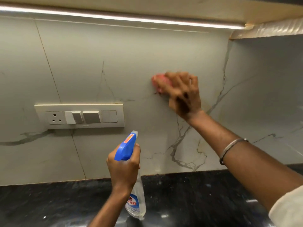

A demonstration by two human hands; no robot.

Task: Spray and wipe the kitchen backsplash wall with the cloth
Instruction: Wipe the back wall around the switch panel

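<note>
Your right hand [182, 92] is up against the wall [131, 63], right of centre, with the pink cloth [158, 81] bunched under it and pressed to the marble. The fingers lie spread over the cloth, which pokes out on their left side, but the hand is blurred and you cannot tell whether they curl round the cloth or only push it flat. A thin bracelet [229, 148] sits on that forearm, and a pale sleeve [288, 208] shows at the lower right edge. Your left hand [123, 167] is lower and nearer you, clamped round the neck of the bottle [126, 147]. Its blue spray head points up toward the wall, apart from it, and its clear body hangs down over the dark counter [49, 205]. To the left on the wall is a switch plate [79, 116], well apart from the cloth. A light strip [114, 18] runs along the top.
</note>
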